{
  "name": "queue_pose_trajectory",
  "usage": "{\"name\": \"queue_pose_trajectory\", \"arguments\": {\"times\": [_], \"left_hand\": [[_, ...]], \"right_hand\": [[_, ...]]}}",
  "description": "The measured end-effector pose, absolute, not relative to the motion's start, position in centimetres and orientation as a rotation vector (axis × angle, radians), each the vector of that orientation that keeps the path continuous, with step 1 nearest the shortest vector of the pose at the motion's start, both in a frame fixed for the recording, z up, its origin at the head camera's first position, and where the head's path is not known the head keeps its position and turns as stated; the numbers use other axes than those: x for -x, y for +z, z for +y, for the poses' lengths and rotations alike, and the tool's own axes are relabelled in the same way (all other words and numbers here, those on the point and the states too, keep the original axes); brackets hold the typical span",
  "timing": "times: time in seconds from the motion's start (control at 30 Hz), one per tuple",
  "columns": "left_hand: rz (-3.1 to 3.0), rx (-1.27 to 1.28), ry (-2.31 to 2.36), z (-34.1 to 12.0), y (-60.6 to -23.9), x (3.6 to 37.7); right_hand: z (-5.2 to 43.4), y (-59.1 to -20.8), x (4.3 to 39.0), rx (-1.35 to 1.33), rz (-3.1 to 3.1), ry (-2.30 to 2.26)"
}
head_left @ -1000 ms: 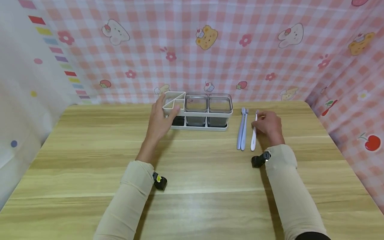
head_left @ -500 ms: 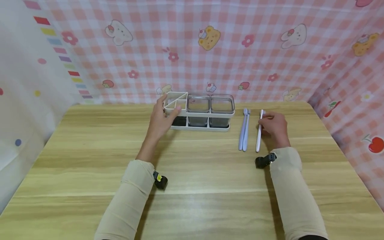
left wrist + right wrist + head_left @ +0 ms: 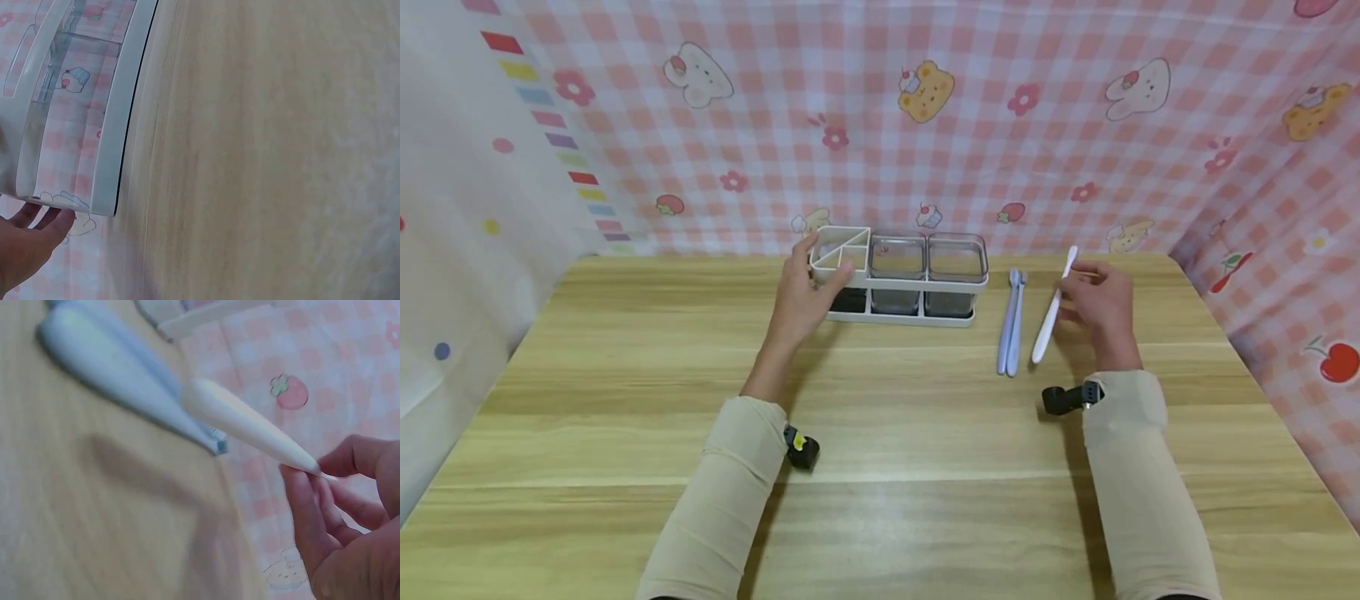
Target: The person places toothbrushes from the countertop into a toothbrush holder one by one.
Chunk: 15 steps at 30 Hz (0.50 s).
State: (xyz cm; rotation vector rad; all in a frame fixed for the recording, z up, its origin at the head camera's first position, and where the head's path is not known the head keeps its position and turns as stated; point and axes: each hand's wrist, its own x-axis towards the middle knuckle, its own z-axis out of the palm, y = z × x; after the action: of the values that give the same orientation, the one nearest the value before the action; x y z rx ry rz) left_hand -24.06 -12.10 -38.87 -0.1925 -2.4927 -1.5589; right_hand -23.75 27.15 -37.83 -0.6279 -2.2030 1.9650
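Note:
My right hand [image 3: 1107,307] pinches a white toothbrush [image 3: 1048,327] near its neck, the brush tilted and raised off the table. Its thick handle end [image 3: 219,406] points away from my fingers in the right wrist view. Two toothbrushes, one lilac [image 3: 1004,337] and one light blue [image 3: 1016,337], lie side by side just left of it. My left hand [image 3: 801,300] holds the left end of a white toothbrush holder [image 3: 917,285], thumb in front and fingers at its far left side. In the left wrist view the fingertips [image 3: 61,222] touch the holder's end.
Two clear square cups [image 3: 957,258] sit in the holder, right of a divided white compartment [image 3: 842,250]. The wooden table [image 3: 880,467] ends at a pink checked cloth [image 3: 850,167] behind. A wrist camera [image 3: 1063,400] juts inward from the right sleeve.
My right hand has lifted the white toothbrush off the table and moved it right, away from the other two. My left hand stays on the holder.

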Motion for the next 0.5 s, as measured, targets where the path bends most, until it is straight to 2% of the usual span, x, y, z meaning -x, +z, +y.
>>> {"name": "queue_pose_trajectory", "arguments": {"times": [0.27,0.5], "left_hand": [[-2.478,0.203,-1.598,-12.1,-38.8,24.1],[-2.481,0.190,-1.606,-12.2,-38.9,24.2]], "right_hand": [[26.1,-35.8,23.6,0.623,-1.852,2.018],[25.6,-35.2,23.8,0.633,-1.862,1.977]]}}
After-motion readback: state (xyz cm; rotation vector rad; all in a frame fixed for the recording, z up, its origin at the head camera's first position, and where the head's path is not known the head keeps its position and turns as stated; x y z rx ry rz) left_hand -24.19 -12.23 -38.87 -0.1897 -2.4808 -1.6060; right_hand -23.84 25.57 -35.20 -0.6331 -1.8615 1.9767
